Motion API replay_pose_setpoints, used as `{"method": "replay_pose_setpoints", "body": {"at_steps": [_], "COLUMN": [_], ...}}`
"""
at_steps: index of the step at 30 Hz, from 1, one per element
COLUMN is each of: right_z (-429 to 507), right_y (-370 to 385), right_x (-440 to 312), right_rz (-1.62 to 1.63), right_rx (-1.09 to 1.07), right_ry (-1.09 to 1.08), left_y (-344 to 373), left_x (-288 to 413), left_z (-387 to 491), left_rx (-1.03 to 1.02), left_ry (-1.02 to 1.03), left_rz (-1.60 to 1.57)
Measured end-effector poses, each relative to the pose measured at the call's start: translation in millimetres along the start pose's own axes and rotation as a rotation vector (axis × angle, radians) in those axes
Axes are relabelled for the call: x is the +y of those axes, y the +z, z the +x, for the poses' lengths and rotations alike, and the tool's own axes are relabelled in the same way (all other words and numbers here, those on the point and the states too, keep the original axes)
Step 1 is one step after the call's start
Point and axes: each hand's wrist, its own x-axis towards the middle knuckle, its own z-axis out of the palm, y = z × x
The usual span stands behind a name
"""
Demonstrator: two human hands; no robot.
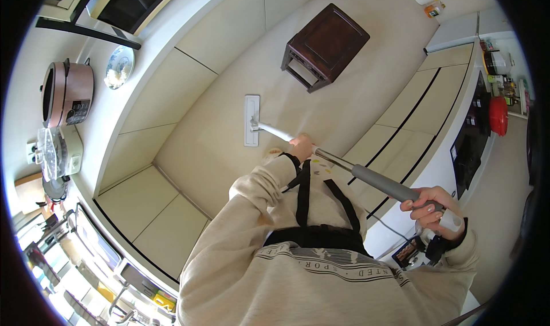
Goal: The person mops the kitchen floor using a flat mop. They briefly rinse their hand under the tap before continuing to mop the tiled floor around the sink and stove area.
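A flat floor mop runs diagonally before me, its white rectangular head (252, 133) flat on the pale floor (223, 111). My left hand (303, 146) is wrapped around the lower pole, where a white section (277, 131) meets a bare metal section (333, 158). At the upper end, my right hand (434, 210) grips the grey sleeve (382, 182) near its white end cap (450, 220). One slipper (272, 155) partly shows beside my left hand, close to the mop head. Black straps (303, 197) hang over my light clothing.
A dark wooden stool (328, 42) stands on the floor beyond the mop head. Cream cabinets (172, 90) line both sides. The left counter holds a rice cooker (71, 94) and a plate (119, 66) with white food; a red pot (498, 115) sits by the black cooktop (470, 150).
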Motion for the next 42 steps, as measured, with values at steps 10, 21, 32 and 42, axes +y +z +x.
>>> {"method": "replay_pose_setpoints", "body": {"at_steps": [10, 21, 32, 42], "right_z": [8, 86, 200, 252], "right_y": [-5, 79, 111, 110], "right_x": [60, 356, 566, 725], "right_rz": [-0.133, -0.129, 0.011, 0.786], "right_rx": [-0.048, 0.003, 0.036, -0.357], "right_ry": [0.011, -0.226, -0.391, -0.448], "left_y": [16, 71, 175, 206], "left_x": [-56, -225, -342, -374], "left_z": [-43, -123, -138, -221], "left_rx": [0.156, -0.417, -0.746, -0.571], "left_ry": [0.486, 0.807, -0.125, -0.21], "left_rz": [-0.527, -0.501, -1.205, -1.095]}}
